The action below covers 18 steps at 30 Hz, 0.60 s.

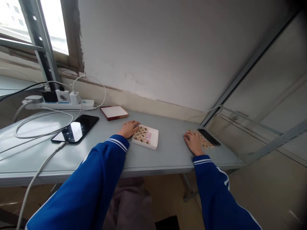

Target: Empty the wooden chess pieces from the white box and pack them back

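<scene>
White box sat on the desk, marked pcs in its L part, L hand at its edge, grip unclear! R hand curled over loose pcs, couldn't tell if holding any; red-edged box lay nr the wall.

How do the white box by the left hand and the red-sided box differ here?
The white box holds marked pieces; the red-sided box shows a plain white face. The left hand touches the white box, while the red-sided box lies untouched, nearer the wall. Both lie on the grey desk.
</scene>
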Motion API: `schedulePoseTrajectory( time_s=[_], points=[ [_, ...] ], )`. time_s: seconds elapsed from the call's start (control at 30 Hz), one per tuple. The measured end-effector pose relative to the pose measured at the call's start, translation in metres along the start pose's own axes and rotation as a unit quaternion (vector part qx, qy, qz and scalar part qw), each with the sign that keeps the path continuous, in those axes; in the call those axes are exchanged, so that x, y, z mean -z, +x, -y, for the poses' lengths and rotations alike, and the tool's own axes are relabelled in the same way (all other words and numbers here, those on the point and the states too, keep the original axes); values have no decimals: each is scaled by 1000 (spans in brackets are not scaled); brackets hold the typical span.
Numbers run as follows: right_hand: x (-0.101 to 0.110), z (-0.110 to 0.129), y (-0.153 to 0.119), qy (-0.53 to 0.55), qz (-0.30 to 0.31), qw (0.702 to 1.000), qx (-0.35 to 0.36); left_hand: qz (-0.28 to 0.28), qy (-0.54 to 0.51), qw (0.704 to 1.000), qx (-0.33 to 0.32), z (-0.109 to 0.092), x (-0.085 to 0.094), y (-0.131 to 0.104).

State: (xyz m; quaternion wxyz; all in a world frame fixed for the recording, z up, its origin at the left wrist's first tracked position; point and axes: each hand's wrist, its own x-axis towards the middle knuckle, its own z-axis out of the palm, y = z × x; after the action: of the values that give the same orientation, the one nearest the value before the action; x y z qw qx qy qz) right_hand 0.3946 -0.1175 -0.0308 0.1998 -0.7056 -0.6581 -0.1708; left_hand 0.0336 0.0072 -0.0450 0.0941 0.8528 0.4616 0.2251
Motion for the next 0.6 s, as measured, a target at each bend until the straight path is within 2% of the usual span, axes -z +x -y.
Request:
schedulePoseTrajectory(
  time_s=[0.07,0.13,0.2,0.27,0.37,0.43,0.5,0.6],
  points=[
    [3,-14,-2,-10,-12,1000,-20,-1,1,1000,-4,1,-1,0],
    [9,-9,-1,20,-14,1000,2,-5,1,1000,-6,3,-2,1],
    [16,16,1,68,-15,997,40,-8,1,1000,-3,3,-3,1],
    [24,56,2,116,0,989,89,-8,0,1000,-2,3,-2,0],
    [36,122,1,183,73,960,198,-8,-2,1000,-5,1,-1,-1],
    [40,157,0,191,112,944,246,-8,0,1000,-6,0,0,-2],
    [38,178,0,185,150,934,266,-7,3,1000,-5,-1,1,-2],
    [30,184,3,214,195,918,271,-6,5,1000,-7,-1,1,-2]
  ],
)
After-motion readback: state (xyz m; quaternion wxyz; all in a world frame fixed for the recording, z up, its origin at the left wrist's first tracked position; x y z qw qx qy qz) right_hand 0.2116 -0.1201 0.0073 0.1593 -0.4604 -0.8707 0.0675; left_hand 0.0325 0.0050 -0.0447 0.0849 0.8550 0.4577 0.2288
